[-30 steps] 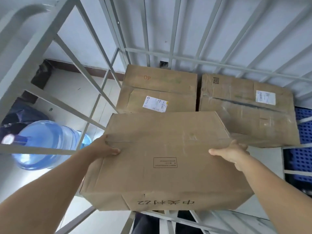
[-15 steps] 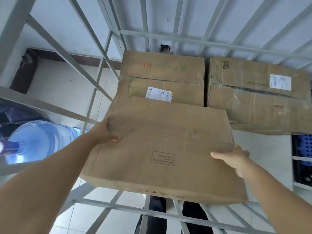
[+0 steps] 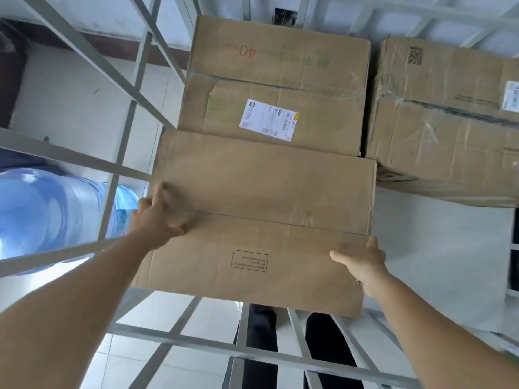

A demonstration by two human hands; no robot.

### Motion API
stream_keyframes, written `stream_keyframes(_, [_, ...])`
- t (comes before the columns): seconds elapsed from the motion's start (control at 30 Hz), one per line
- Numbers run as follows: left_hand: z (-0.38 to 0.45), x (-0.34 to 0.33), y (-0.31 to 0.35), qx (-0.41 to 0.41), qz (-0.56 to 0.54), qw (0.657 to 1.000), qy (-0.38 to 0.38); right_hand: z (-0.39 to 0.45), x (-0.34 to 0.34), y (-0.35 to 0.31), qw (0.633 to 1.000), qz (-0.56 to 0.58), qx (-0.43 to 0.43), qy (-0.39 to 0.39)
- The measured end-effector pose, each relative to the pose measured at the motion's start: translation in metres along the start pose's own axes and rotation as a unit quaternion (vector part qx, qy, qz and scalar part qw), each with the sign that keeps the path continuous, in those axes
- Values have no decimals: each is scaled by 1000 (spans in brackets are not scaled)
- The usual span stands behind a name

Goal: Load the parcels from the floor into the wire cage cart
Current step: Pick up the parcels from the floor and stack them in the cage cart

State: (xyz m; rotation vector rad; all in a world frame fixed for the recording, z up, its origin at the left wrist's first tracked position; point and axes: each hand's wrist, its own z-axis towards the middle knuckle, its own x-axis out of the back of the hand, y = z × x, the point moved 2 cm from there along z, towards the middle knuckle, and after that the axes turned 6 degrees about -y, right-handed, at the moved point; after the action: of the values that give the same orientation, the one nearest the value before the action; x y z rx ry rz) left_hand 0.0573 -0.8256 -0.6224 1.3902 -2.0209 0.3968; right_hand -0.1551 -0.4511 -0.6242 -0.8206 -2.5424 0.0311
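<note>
Holding a big cardboard box (image 3: pixel 264 220) with both hands, inside the wire cage cart (image 3: pixel 84 161). Left hand (image 3: pixel 157 217) curled round the box's left edge, thumb on top. Right hand (image 3: pixel 362 262) gripping the near right corner, thumb flat on the top. Box touching the box with the white label (image 3: pixel 275 88) at its far edge, close against the cart's left bars. A third box, taped and crumpled (image 3: pixel 443 122), sitting to the right at the back, just beside the labelled one. Outside the bars on the left, a blue water bottle (image 3: pixel 47 211) lying on the floor.
</note>
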Motion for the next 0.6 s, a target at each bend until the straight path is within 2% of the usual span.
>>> stream_keyframes(0.2, [14, -20, -9, 12, 8, 1000, 18, 24, -15, -1, 1000, -23, 7, -1])
stream_keyframes(0.47, [26, -45, -12, 1, 19, 1000, -3, 41, -24, 5, 998, -52, 21, 2])
stream_keyframes(0.6, [28, -53, -1, -18, 32, 999, -18, 43, -33, 3, 992, -118, 49, -20])
